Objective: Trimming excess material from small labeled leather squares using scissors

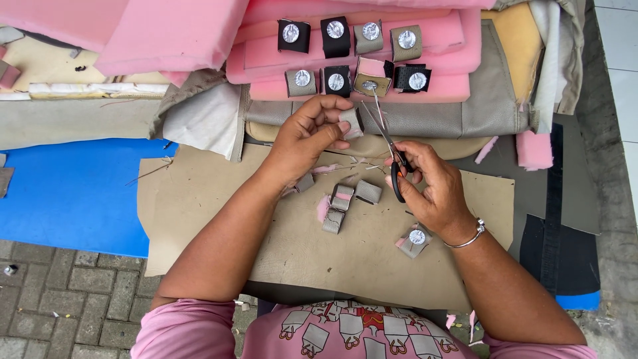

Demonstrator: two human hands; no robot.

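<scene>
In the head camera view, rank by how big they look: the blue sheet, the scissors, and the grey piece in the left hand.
1. Blue sheet, by far the largest.
2. Scissors in the right hand.
3. Grey piece pinched in the left hand, partly hidden by the fingers.

Soft even daylight, sharp pic, edges maybe slightly warped.

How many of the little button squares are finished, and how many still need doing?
Eight wrapped pieces with silver discs sit in rows on the pink foam, looking done. The left hand holds a grey piece while the right hand works the scissors. Loose grey pieces wait on the brown sheet.
</scene>
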